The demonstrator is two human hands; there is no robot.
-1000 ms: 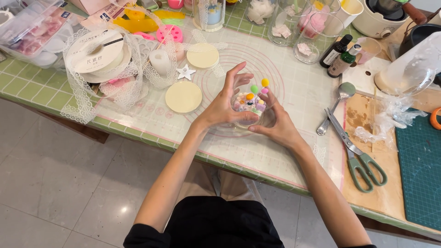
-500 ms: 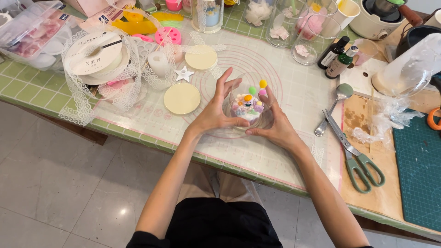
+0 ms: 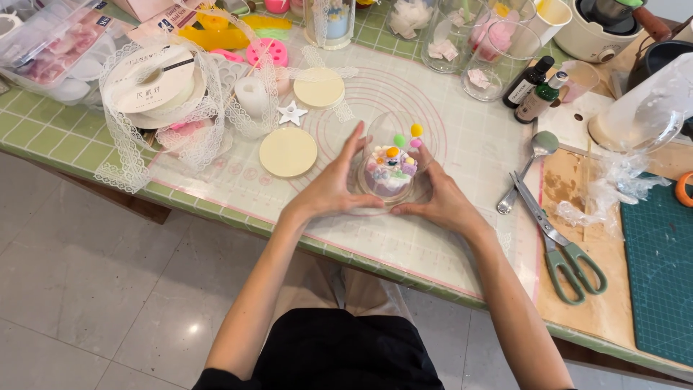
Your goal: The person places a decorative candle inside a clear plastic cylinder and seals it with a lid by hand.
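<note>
A small cake-shaped piece with coloured balls on top sits under a clear dome [image 3: 390, 155] on the white mat [image 3: 462, 144]. My left hand [image 3: 333, 186] cups the dome's left side, fingers spread upward along it. My right hand [image 3: 439, 198] holds the dome's right lower edge. Both hands touch the dome, which stands upright on the mat.
Two cream round discs [image 3: 288, 152] and a white star lie left of the dome. A lace ribbon spool [image 3: 150, 87] is further left. A spoon [image 3: 534, 155] and green-handled scissors [image 3: 559, 242] lie to the right, by a green cutting mat [image 3: 660, 267]. Bottles and jars stand behind.
The dome with the cake piece has come lower and closer to the table's front edge. My hands have slid down to its base, with the left fingers straightened.
</note>
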